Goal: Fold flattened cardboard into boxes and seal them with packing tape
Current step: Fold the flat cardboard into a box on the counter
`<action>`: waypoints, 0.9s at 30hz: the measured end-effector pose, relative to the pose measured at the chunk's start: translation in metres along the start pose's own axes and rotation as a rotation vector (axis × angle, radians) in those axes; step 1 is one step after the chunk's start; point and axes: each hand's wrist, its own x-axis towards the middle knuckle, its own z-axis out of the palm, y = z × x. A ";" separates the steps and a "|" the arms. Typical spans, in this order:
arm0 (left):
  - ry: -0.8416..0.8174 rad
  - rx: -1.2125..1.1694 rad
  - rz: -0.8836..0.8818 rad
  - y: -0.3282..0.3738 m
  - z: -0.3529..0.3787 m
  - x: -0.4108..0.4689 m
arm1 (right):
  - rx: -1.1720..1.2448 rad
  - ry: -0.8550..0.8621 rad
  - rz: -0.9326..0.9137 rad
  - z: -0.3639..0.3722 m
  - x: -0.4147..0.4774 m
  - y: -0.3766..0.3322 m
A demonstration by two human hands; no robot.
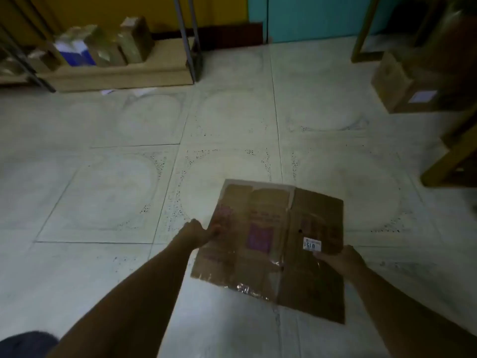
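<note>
The left fingers [214,229] are curled over the left edge of a flattened brown cardboard sheet [271,223], and we read them as pinching it, though blur keeps us from telling single fingers apart. The right fingers [321,255] close on the sheet's right side, just below a small white rectangular sticker [312,244] printed with dark characters. So we find the left hand [198,232] and the right hand [343,260] both gripping the cardboard, one on each side, with the forearms running back to the lower corners of the view. The sheet is spread between them, creased along its length into panels. It has a blurred purple printed patch [259,237] on the middle panel and a strip of shiny clear tape [247,288] wrinkled along its near edge. It sits low over a pale tiled floor [116,189] marked with faint rings and dark speckles; we cannot tell whether its far edge touches the tiles. Farther out, to the upper left, a low tan wooden shelf [124,73] carries several tape-wrapped brown parcels [134,40] between grey metal posts [185,34]. To the upper right, a closed brown cardboard box [395,81] with a white label stands on the floor near dark yellow wooden furniture [454,161].
</note>
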 end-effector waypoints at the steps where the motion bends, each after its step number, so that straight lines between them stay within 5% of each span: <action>1: -0.025 -0.029 0.011 -0.004 0.014 0.013 | -0.013 0.014 0.035 0.013 0.013 0.013; 8: 0.021 -0.171 -0.055 -0.028 0.081 0.077 | -0.031 0.168 0.222 0.055 0.067 0.053; 14: -0.032 -0.490 -0.088 -0.032 0.072 0.088 | 0.293 0.121 0.134 0.045 0.068 0.046; 20: 0.070 -0.619 0.002 -0.002 -0.027 0.041 | 0.470 0.122 -0.061 -0.025 0.005 -0.025; 27: 0.152 -0.719 0.066 0.050 -0.229 -0.105 | 0.535 0.136 -0.191 -0.178 -0.148 -0.160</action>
